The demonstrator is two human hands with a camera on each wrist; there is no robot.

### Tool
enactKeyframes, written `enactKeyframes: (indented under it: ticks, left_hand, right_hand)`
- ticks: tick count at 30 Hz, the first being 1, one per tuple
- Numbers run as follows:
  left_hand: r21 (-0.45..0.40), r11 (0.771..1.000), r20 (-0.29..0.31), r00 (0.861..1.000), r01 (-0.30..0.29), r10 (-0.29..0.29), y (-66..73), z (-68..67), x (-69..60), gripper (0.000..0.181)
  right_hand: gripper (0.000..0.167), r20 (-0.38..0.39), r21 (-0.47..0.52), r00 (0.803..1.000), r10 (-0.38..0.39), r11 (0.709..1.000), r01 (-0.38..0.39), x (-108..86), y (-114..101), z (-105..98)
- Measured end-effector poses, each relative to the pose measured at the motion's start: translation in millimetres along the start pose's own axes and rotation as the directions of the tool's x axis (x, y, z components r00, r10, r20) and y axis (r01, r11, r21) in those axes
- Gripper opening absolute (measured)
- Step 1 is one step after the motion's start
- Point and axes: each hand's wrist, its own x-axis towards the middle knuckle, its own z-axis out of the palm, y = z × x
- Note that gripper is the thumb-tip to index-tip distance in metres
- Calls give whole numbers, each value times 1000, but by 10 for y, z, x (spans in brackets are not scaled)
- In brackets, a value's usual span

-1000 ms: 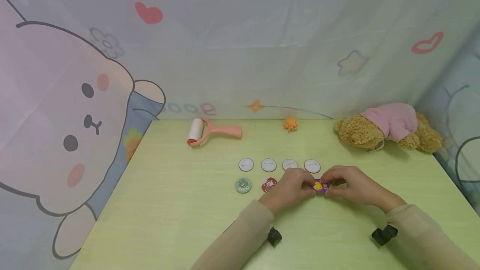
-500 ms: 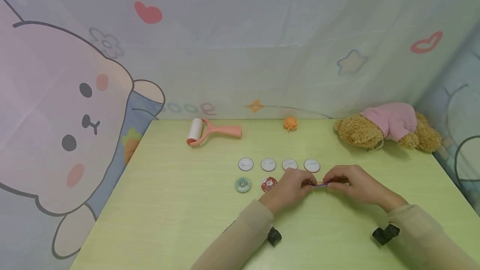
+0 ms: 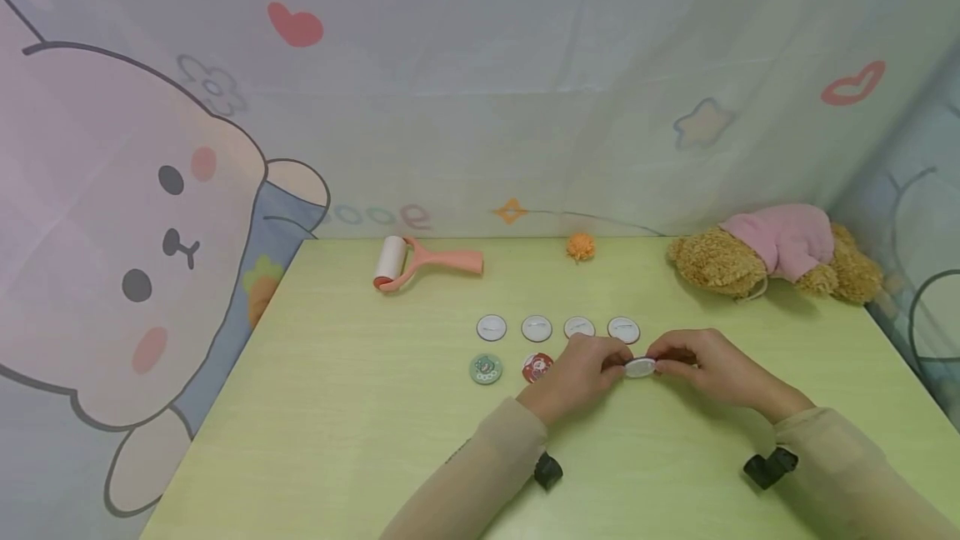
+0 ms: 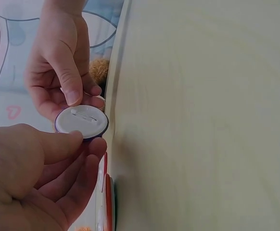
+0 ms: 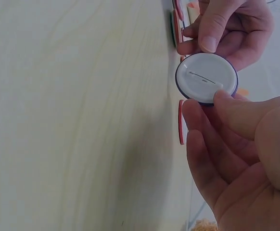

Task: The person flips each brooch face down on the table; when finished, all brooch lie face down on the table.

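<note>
A round pin-back button badge (image 3: 640,367) is held just above the table between both hands, its white back and safety pin turned up. My left hand (image 3: 577,375) pinches its left edge with thumb and fingers; my right hand (image 3: 712,367) pinches the opposite edge. The wrist views show the pin on the badge back (image 4: 84,120) and a dark blue-purple rim; its printed face is hidden. Left of the hands lie a green badge (image 3: 486,369) and a red badge (image 3: 537,367), both face up, the red one partly covered by my left hand.
Behind the hands, several badges lie pin side up in a row, including a white-backed badge (image 3: 623,330). Farther back are a pink-handled lint roller (image 3: 431,261), an orange pom-pom (image 3: 581,247) and a teddy bear (image 3: 780,252) in pink. A patterned curtain (image 3: 480,107) hangs behind the table.
The badge has been flipped between the hands: its purple and yellow printed face showed first, then its edge, and now its white back. Both hands stay in nearly the same place.
</note>
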Motion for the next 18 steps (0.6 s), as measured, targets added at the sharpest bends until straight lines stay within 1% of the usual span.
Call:
enactKeyframes:
  ticks: [3, 11, 18]
  left_hand:
    - [-2, 1000, -3, 1000, -1, 1, 9, -3, -4, 14]
    - [-7, 1000, -23, 1000, -5, 5, 11, -2, 4, 14]
    - [0, 1000, -29, 999, 19, -19, 8, -3, 11, 15]
  right_hand:
    - [16, -9, -10, 1000, 0, 1000, 0, -2, 12, 11]
    - [19, -40, -37, 999, 37, 999, -38, -8, -3, 31]
    - [20, -24, -19, 999, 48, 999, -48, -8, -16, 36]
